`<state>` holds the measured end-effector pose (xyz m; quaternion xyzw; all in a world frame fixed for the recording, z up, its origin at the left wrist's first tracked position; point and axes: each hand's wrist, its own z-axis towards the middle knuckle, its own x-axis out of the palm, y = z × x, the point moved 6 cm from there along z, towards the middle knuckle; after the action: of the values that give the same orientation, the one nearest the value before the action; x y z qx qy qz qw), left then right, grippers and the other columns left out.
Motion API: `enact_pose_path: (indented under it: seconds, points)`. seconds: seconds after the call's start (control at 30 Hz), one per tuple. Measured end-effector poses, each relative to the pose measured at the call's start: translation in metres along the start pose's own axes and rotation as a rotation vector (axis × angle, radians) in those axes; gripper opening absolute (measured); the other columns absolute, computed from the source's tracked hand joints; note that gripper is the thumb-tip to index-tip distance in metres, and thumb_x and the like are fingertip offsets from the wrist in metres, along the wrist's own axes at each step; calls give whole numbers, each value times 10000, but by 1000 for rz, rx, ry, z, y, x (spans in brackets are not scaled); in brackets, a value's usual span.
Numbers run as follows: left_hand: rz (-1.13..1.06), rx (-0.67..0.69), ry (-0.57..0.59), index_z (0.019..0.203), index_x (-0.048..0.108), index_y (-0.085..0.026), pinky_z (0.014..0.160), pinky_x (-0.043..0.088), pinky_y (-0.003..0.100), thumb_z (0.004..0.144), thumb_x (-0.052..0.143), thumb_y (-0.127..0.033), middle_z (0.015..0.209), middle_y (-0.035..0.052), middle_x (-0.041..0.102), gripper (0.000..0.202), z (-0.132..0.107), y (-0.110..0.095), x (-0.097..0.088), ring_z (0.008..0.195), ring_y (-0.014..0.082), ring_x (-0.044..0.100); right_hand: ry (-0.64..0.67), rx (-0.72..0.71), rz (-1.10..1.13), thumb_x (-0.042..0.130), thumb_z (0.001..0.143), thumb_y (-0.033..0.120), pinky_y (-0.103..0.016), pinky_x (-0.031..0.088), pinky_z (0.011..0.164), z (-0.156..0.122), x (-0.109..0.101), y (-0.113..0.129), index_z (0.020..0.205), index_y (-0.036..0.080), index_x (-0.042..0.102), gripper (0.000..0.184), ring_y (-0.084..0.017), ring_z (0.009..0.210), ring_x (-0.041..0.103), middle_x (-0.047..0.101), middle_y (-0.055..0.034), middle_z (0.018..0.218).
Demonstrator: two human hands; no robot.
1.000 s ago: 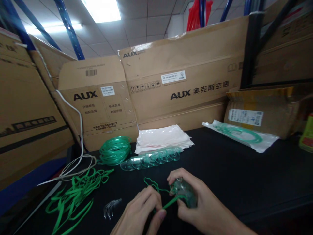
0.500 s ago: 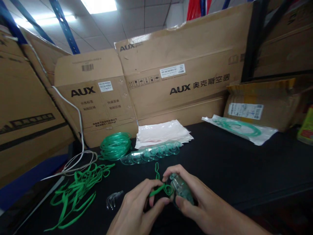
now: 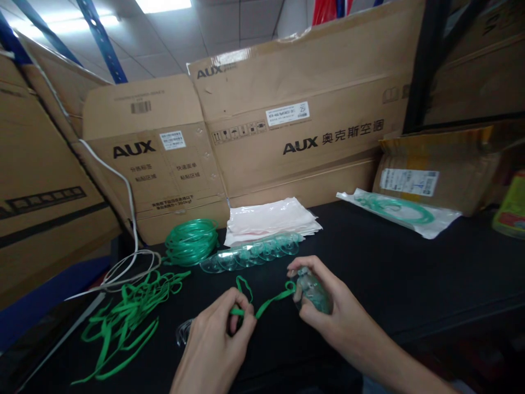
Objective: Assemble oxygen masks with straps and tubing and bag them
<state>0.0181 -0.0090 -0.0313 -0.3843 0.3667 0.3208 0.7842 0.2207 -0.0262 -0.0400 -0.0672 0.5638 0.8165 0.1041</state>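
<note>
My right hand (image 3: 328, 309) is closed around a clear green-tinted plastic mask (image 3: 312, 290) just above the black table (image 3: 410, 273). A green elastic strap (image 3: 268, 302) runs from the mask's left edge to my left hand (image 3: 217, 339), which pinches it between thumb and fingers. The strap's free end loops up above my left fingers. The two hands are about a hand's width apart with the strap taut between them.
Loose green straps (image 3: 127, 317) lie at the left, with small clear parts (image 3: 182, 331) beside my left hand. Behind are a coil of green tubing (image 3: 191, 242), a row of nested clear masks (image 3: 250, 254), a stack of plastic bags (image 3: 270, 219), a bagged mask set (image 3: 397, 210) and cardboard boxes (image 3: 303, 120).
My hands were close together at the mask with the strap bunched between them. They have drawn apart, my left hand pulling the strap out to the left; the view has tilted slightly down.
</note>
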Motion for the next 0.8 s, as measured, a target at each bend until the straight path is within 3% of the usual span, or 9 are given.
enact_pose_path:
  seconds: [0.13, 0.23, 0.33, 0.47, 0.6, 0.7, 0.8]
  points:
    - [-52, -3, -119, 957, 652, -233, 505, 419, 187, 971, 561, -444, 606, -75, 499, 230, -2, -2, -10, 484, 104, 509, 117, -118, -64, 509, 711, 37, -288, 472, 817, -7, 7, 12, 1159, 242, 572, 497, -164, 889, 600, 610, -1, 1000]
    - [-84, 82, -128, 1079, 659, -247, 510, 444, 181, 978, 570, -449, 632, -72, 528, 244, -4, -13, -13, 485, 102, 509, 206, -275, -67, 526, 690, -27, -275, 478, 907, -13, 15, 21, 1211, 270, 567, 601, -161, 1017, 608, 611, -3, 1108]
    - [-125, 195, -56, 1127, 658, -255, 543, 474, 170, 984, 585, -395, 722, -49, 607, 212, -6, -23, -9, 536, 99, 550, 295, -385, -47, 524, 685, -69, -281, 472, 992, -16, 22, 25, 1278, 298, 544, 697, -163, 1131, 592, 589, -12, 1208]
    - [-150, 310, 29, 1078, 663, -262, 575, 478, 154, 986, 583, -269, 760, -41, 613, 122, -8, -31, -2, 602, 96, 587, 332, -425, -56, 515, 676, -95, -285, 480, 1016, -16, 24, 26, 1333, 327, 512, 782, -160, 1170, 585, 558, -16, 1251]
    - [-142, 351, 105, 1020, 659, -238, 571, 472, 167, 940, 552, -156, 743, -36, 611, 157, -9, -37, -1, 591, 100, 584, 327, -426, -52, 511, 652, -104, -286, 496, 991, -16, 23, 26, 1309, 298, 516, 770, -166, 1138, 593, 551, -30, 1224]
    - [-146, 336, 142, 914, 668, -230, 619, 499, 182, 936, 508, -170, 749, -21, 641, 172, -10, -40, -5, 637, 119, 619, 311, -428, -49, 507, 629, -103, -282, 504, 962, -17, 23, 24, 1261, 278, 528, 738, -165, 1093, 596, 553, -29, 1178]
    - [-166, 302, 135, 773, 652, -221, 638, 507, 187, 1010, 415, -239, 720, -4, 645, 335, -8, -41, -7, 651, 132, 629, 334, -426, -58, 521, 635, -93, -273, 507, 939, -19, 26, 23, 1234, 269, 543, 700, -163, 1072, 589, 546, -27, 1152]
